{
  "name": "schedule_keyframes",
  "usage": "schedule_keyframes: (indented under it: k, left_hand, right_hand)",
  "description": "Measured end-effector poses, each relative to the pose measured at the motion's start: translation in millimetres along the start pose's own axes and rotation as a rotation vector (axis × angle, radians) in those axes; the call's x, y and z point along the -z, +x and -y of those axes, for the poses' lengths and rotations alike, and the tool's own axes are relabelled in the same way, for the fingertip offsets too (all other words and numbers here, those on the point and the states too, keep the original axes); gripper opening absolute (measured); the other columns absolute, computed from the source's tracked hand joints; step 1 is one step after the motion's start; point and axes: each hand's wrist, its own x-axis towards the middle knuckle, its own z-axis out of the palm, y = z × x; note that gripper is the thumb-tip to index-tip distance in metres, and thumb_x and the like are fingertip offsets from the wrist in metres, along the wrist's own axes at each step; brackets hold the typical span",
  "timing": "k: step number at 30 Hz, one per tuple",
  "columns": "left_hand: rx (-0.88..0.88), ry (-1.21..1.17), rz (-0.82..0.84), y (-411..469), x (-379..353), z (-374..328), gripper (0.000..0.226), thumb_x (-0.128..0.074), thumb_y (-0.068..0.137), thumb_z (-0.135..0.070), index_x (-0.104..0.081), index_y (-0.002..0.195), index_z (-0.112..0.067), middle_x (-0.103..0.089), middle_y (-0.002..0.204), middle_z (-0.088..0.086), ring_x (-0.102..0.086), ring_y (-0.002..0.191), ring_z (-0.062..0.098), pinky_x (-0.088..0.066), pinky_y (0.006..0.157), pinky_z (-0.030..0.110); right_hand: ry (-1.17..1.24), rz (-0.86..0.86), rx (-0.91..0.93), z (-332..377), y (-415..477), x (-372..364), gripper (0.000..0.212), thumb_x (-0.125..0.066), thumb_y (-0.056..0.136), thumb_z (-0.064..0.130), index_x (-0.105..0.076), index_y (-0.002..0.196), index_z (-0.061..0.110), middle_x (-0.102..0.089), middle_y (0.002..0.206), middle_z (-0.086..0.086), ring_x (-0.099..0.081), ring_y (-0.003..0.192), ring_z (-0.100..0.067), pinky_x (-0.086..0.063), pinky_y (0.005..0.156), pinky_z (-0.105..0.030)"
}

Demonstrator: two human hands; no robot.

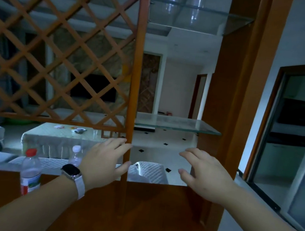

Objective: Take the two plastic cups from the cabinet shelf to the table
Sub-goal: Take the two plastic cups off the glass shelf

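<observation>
Left hand (107,157) and right hand (201,172) raised, fingers spread (holding nothing).

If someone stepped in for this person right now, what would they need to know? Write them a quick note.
Left hand: open, empty, raised in front of the cabinet's wooden post; a watch sits on that wrist.
Right hand: open, empty, raised in the open bay below the lower glass shelf.
The two plastic cups stand side by side on the upper glass shelf, above both hands, untouched.
Done: nothing yet.
Left: reach up, take both cups, carry them to the table. Two water bottles stand on the counter at left; leave them alone.
</observation>
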Motion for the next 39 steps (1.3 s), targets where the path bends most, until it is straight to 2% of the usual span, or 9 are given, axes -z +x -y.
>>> schedule_keyframes:
  k: [2,7,13,22,26,29,32,35,39]
  left_hand:
    - [0.002,0.016,0.001,13.8,2.9,3.1,0.056,-0.046,0.087,-0.053,-0.054,0.133,-0.023,-0.057,0.136,0.002,-0.049,0.126,0.022,-0.043,0.100,0.044]
    - [-0.031,0.030,-0.056,44.5,16.0,-7.9,0.055,-0.050,0.085,-0.051,-0.056,0.130,-0.021,-0.058,0.135,0.004,-0.051,0.124,0.025,-0.044,0.097,0.046]
    - [-0.055,0.069,-0.134,87.6,36.0,-34.1,0.053,-0.052,0.084,-0.048,-0.059,0.127,-0.019,-0.060,0.132,0.005,-0.053,0.122,0.025,-0.046,0.095,0.045]
    - [-0.062,0.176,-0.329,178.6,100.5,-65.3,0.055,-0.046,0.087,-0.050,-0.055,0.133,-0.019,-0.057,0.136,0.005,-0.048,0.126,0.022,-0.043,0.099,0.043]
    - [-0.045,0.214,-0.415,210.7,132.6,-72.0,0.050,-0.052,0.091,-0.046,-0.049,0.136,-0.024,-0.052,0.140,0.001,-0.042,0.130,0.018,-0.038,0.104,0.039]
    - [-0.046,0.267,-0.421,232.6,155.5,-74.5,0.050,-0.052,0.092,-0.046,-0.046,0.138,-0.027,-0.050,0.142,-0.001,-0.041,0.131,0.016,-0.037,0.105,0.038]
    - [-0.055,0.335,-0.439,253.0,177.7,-74.7,0.051,-0.051,0.092,-0.048,-0.045,0.138,-0.027,-0.051,0.140,-0.001,-0.042,0.129,0.016,-0.037,0.102,0.036]
    - [-0.029,0.261,-0.468,277.7,200.2,-70.4,0.053,-0.053,0.091,-0.046,-0.044,0.139,-0.024,-0.051,0.138,-0.001,-0.044,0.124,0.016,-0.038,0.098,0.032]
    - [0.027,0.122,-0.546,317.0,229.1,-66.1,0.054,-0.057,0.090,-0.043,-0.044,0.138,-0.023,-0.054,0.130,0.002,-0.048,0.108,0.010,-0.038,0.078,0.019]
  right_hand:
    - [0.010,-0.024,0.006,-6.3,13.4,4.0,0.057,-0.043,0.091,0.055,-0.035,0.143,0.033,-0.043,0.146,0.009,-0.039,0.131,-0.011,-0.035,0.106,-0.034]
    - [0.082,-0.106,0.014,-24.4,42.7,25.3,0.055,-0.047,0.092,0.050,-0.039,0.142,0.030,-0.045,0.144,0.009,-0.040,0.130,-0.011,-0.036,0.106,-0.034]
    - [0.105,-0.202,0.120,-57.4,75.7,54.0,0.053,-0.048,0.092,0.048,-0.041,0.141,0.029,-0.047,0.140,0.010,-0.041,0.126,-0.010,-0.037,0.105,-0.032]
    - [0.121,-0.325,0.269,-112.9,133.2,121.9,0.054,-0.045,0.091,0.053,-0.040,0.140,0.033,-0.045,0.142,0.013,-0.041,0.127,-0.008,-0.038,0.103,-0.031]
    - [0.171,-0.376,0.337,-126.2,150.5,153.3,0.053,-0.046,0.091,0.053,-0.040,0.140,0.033,-0.046,0.139,0.014,-0.043,0.126,-0.007,-0.042,0.101,-0.033]
    - [0.198,-0.402,0.349,-131.3,163.3,175.3,0.054,-0.047,0.090,0.053,-0.039,0.140,0.034,-0.044,0.141,0.013,-0.041,0.127,-0.007,-0.042,0.102,-0.037]
    - [0.181,-0.444,0.360,-133.9,176.1,196.4,0.055,-0.047,0.090,0.054,-0.040,0.140,0.033,-0.044,0.143,0.012,-0.040,0.130,-0.009,-0.040,0.104,-0.038]
    - [0.231,-0.505,0.368,-132.7,189.1,218.1,0.053,-0.048,0.090,0.053,-0.043,0.138,0.034,-0.047,0.140,0.012,-0.043,0.127,-0.007,-0.040,0.102,-0.034]
    - [0.299,-0.574,0.364,-125.5,209.3,249.0,0.049,-0.051,0.090,0.050,-0.047,0.135,0.032,-0.052,0.133,0.010,-0.048,0.119,-0.006,-0.040,0.094,-0.029]
